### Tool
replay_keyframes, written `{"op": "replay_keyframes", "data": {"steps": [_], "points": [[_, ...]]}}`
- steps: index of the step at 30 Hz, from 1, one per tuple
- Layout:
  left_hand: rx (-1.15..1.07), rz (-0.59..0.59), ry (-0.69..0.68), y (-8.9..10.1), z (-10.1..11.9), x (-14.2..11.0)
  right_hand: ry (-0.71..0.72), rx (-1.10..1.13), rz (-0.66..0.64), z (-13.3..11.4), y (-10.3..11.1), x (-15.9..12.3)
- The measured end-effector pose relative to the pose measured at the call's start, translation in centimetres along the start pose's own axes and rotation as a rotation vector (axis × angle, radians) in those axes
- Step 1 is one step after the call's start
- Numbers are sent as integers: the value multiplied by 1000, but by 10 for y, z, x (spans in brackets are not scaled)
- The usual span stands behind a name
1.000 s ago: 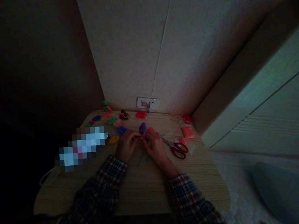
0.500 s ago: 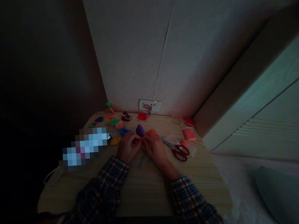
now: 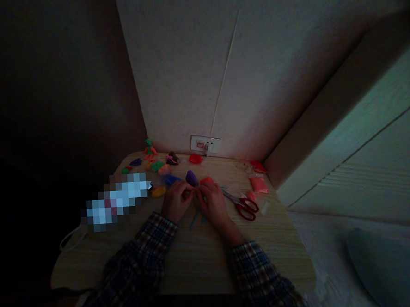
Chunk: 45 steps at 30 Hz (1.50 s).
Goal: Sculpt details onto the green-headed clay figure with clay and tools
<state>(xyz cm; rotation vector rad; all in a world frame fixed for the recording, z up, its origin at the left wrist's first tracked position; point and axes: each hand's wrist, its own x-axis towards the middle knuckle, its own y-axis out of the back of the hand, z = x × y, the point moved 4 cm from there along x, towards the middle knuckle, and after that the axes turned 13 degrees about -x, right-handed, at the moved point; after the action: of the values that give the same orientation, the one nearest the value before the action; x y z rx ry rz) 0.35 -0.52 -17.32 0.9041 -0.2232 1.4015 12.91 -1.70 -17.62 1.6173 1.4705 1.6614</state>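
Observation:
Over the middle of the table, my left hand [image 3: 175, 202] and my right hand [image 3: 212, 204] meet at their fingertips. Both are closed in a pinch around the lower end of a purple modelling clay piece [image 3: 191, 178], which sticks up beyond the fingers. Its gripped end is hidden. Just behind my right hand lies an orange clay lump [image 3: 206, 180]; a blue clay packet [image 3: 173, 179] is beyond my left hand. Thin blue-green strips [image 3: 195, 218] lie below the hands. Red-handled scissors [image 3: 246, 209] rest right of my right hand.
A blurred-out lit phone [image 3: 121, 201] with a white cable lies left on the table [image 3: 197, 260]. Along the back are a green and orange clay figure [image 3: 149, 149], a brown clay piece [image 3: 172, 158] and a red packet [image 3: 195, 159]. Pink clay [image 3: 258, 184] sits at the right edge.
The purple clay piece has turned, its top now leaning left instead of upright. My fingers have shifted slightly around it. The view has moved a little.

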Motion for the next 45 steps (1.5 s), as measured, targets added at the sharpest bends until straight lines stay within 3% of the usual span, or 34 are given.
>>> {"op": "replay_keyframes", "data": {"steps": [14, 25, 45], "points": [[21, 29, -28, 0, -2, 0, -6, 25, 33, 2, 0, -1], [17, 62, -84, 1, -4, -4, -6, 59, -45, 2, -3, 0], [-94, 91, -30, 4, 1, -1, 35, 61, -6, 2, 3, 0]]}}
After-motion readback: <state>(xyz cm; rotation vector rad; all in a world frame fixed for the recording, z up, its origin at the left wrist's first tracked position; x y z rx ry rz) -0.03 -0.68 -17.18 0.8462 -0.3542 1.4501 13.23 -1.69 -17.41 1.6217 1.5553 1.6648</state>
